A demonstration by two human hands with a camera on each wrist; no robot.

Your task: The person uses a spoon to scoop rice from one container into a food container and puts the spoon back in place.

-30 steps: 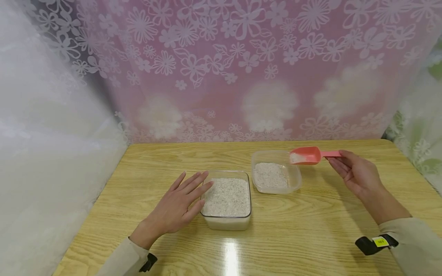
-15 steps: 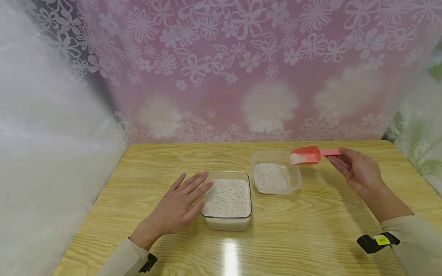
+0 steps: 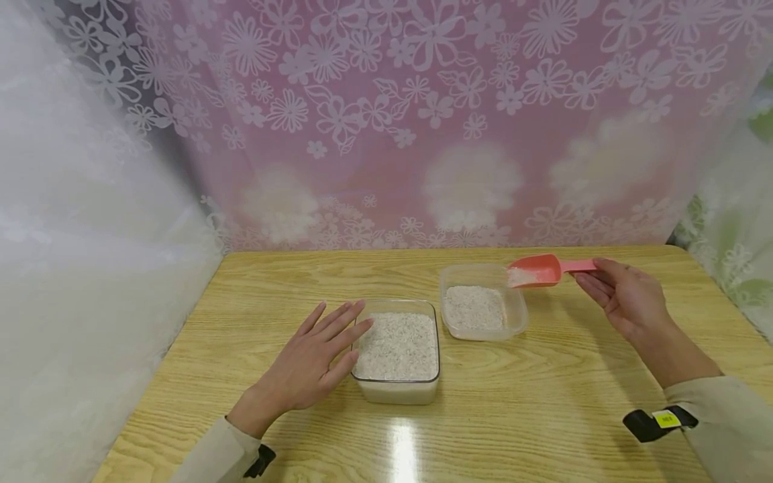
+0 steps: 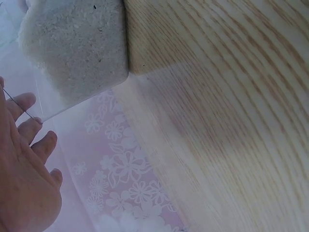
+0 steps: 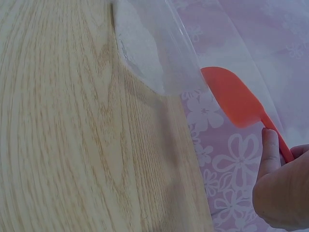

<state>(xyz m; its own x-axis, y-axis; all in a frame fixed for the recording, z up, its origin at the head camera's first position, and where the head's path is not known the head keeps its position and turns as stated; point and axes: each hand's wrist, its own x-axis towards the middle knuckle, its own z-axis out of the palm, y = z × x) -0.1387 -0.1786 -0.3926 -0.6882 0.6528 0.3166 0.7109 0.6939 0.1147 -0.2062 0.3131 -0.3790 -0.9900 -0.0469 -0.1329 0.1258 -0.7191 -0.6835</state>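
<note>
My right hand [image 3: 634, 298] grips the handle of a red-pink scoop [image 3: 536, 271], which carries a little white grain like rice near its lip. The scoop's front end hangs over the right rim of a clear plastic container [image 3: 515, 315] that has a layer of rice [image 3: 474, 307] in it. Nearer to me stands a clear square container [image 3: 398, 392] filled much higher with rice [image 3: 395, 345]. On that container's left rim rest the spread, straight fingers of my left hand [image 3: 308, 365]. The right wrist view shows the scoop [image 5: 234, 96] from below.
Both containers stand on a wood-grain table [image 3: 513, 422]. A pink flowered curtain [image 3: 386, 134] hangs behind the table's back edge. Pale sheeting [image 3: 90, 235] hangs at the left, and a green-and-white patterned cloth [image 3: 733, 255] at the right.
Hardly anything differs: the right hand and scoop have shifted very slightly, with the scoop still over the plastic container's rim. The left hand stays where it was.
</note>
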